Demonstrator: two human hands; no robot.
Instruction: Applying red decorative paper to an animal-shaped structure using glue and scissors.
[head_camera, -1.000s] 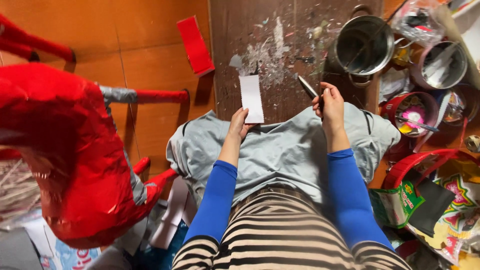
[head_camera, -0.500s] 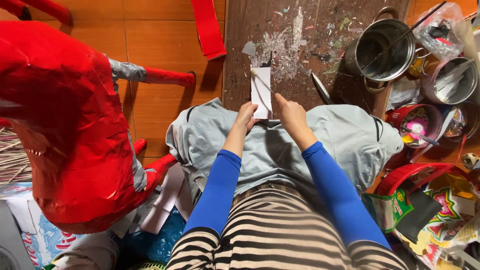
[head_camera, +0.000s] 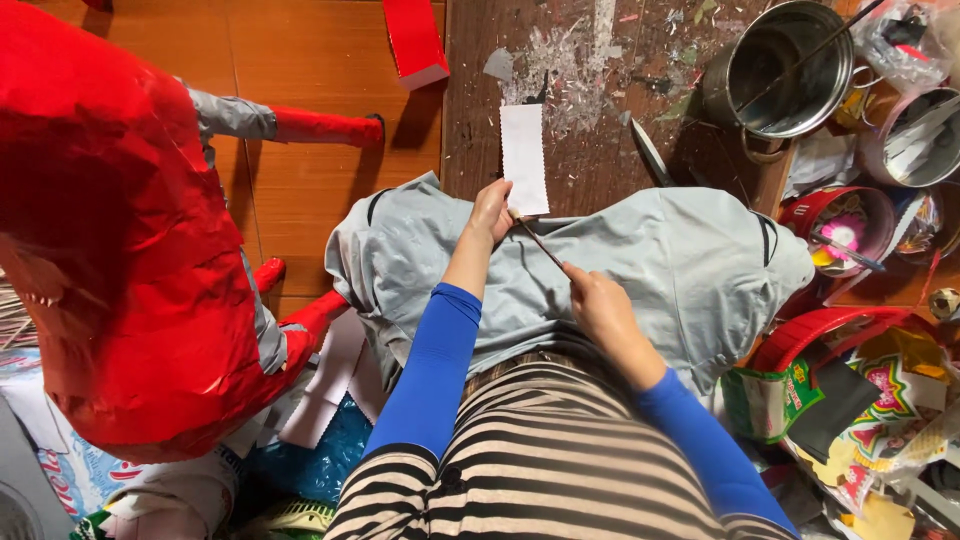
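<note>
Large red papier-mâché figure (head_camera: 110, 230), steel pot (head_camera: 785, 70), red box (head_camera: 415, 40), scissors (head_camera: 650, 155), red tub (head_camera: 845, 225)

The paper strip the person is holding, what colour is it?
White. The paper strip, with wavy edges, is pinched by the left hand; the head view shows it.

Orange tiled floor (head_camera: 300, 170) beside a dark, paint-flecked wooden board (head_camera: 600, 130).
</note>
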